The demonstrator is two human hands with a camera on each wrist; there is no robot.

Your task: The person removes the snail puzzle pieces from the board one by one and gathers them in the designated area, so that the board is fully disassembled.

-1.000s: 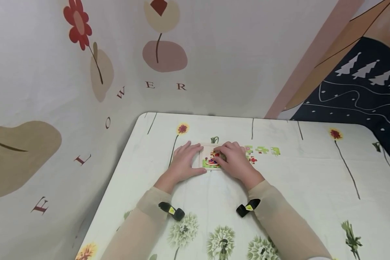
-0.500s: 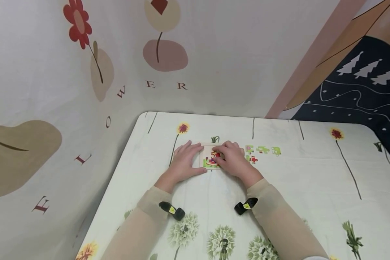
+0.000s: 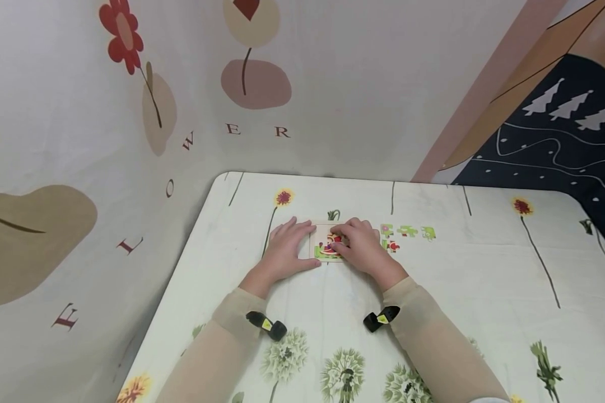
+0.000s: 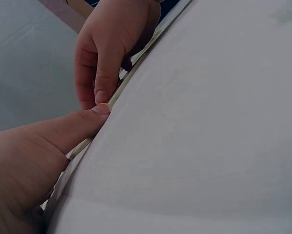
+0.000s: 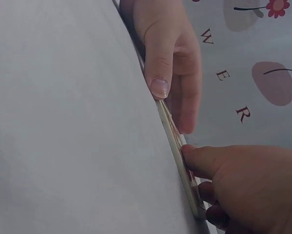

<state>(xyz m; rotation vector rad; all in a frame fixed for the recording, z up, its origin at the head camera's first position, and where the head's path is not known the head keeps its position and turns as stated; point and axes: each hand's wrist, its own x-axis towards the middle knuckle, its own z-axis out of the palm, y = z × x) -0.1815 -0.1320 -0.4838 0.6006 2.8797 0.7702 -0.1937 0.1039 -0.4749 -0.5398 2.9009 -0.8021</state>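
On the table lies a framed jigsaw board, pale wood where bare, with green and red picture pieces in its lower part. My left hand holds the board's left end, thumb at the front edge and index finger at the back edge. The right hand reaches over the board from the right. Its thumb and index finger pinch a red patterned puzzle piece at the board's surface, and the hand hides the board's right part. In the right wrist view, both thumbs are at the board's edge.
Right of the board are several loose puzzle pieces: a green one with a pink flower, other green ones, and a red and white one. The tablecloth has printed flowers. A patterned wall hanging rises behind the table.
The right hand and wrist have shifted very slightly left, uncovering a little more of the nearest loose pieces. The left hand keeps its hold on the board.
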